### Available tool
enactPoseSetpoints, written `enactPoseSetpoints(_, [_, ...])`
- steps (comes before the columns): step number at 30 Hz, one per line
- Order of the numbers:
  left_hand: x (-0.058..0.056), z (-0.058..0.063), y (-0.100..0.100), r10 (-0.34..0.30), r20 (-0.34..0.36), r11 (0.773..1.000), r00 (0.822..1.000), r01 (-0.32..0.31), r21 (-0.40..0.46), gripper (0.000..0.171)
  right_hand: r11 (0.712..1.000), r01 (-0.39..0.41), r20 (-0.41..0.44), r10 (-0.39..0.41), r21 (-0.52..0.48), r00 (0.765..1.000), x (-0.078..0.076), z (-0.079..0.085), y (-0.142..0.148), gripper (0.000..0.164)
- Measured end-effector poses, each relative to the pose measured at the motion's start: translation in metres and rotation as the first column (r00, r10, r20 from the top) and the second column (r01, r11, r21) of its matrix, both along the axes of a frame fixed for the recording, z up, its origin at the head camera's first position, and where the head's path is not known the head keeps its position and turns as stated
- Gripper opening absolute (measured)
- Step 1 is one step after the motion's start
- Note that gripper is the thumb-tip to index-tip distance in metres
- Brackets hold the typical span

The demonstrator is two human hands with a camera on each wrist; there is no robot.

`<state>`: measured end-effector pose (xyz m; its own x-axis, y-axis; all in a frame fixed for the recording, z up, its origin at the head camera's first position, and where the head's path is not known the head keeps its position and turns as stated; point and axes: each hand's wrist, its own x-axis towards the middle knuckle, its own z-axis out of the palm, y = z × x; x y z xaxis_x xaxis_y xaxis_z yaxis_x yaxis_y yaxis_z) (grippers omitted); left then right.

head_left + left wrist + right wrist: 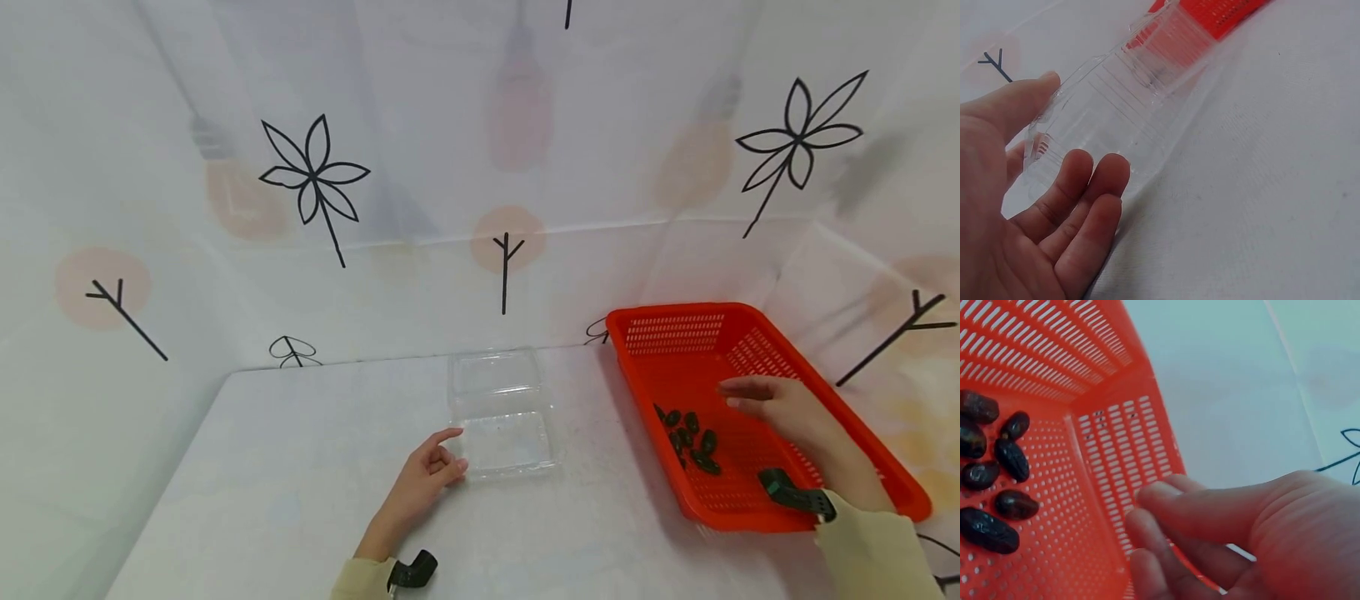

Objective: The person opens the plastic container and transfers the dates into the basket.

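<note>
In the head view a clear plastic clamshell container (pixel 504 442) lies unfolded on the white table, its two halves one behind the other. My left hand (pixel 423 479) is at the left edge of the near half, index finger and thumb apart along the rim. Its other fingers bend loosely in the left wrist view, beside the clear plastic (pixel 1129 119). Over the red basket (pixel 738 492) hovers my right hand (pixel 787 412), fingers slightly bent, with nothing visible between them. Several dark dates (pixel 692 437) lie along the basket's left side; the right wrist view shows them (pixel 1013 459) shiny and brown.
The perforated basket walls (pixel 1125 456) rise around the dates. A patterned white cloth (pixel 420 292) hangs behind the table (pixel 300 467) and at both sides. Each wrist carries a black strap device; at the lower right runs a dark cable (pixel 939 546).
</note>
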<state>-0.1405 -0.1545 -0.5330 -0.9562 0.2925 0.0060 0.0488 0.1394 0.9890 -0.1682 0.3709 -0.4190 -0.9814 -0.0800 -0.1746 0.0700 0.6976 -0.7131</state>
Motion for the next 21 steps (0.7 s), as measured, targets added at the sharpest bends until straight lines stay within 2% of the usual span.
enactPoseSetpoints(5, [0.004, 0.001, -0.002, -0.004, 0.007, 1.0, 1.0, 0.004, 0.026, 0.056, 0.999, 0.037, 0.003, -0.036, -0.035, 0.999, 0.002, 0.004, -0.005, 0.058])
enactPoseSetpoints(9, [0.006, 0.002, -0.003, 0.01, 0.008, 1.0, 1.0, -0.011, 0.029, 0.057, 0.999, 0.034, -0.001, -0.034, -0.039, 0.999, 0.006, 0.008, -0.012, 0.062])
enactPoseSetpoints(15, [0.004, 0.004, -0.008, 0.028, -0.019, 0.999, 0.999, -0.028, -0.015, 0.06, 1.0, -0.008, -0.042, 0.008, 0.002, 0.999, 0.012, 0.016, -0.024, 0.061])
enactPoseSetpoints(21, [0.006, 0.015, -0.019, 0.032, -0.038, 0.995, 0.999, -0.035, -0.093, 0.053, 1.0, -0.017, -0.107, 0.014, -0.024, 0.994, 0.02, 0.021, -0.042, 0.055])
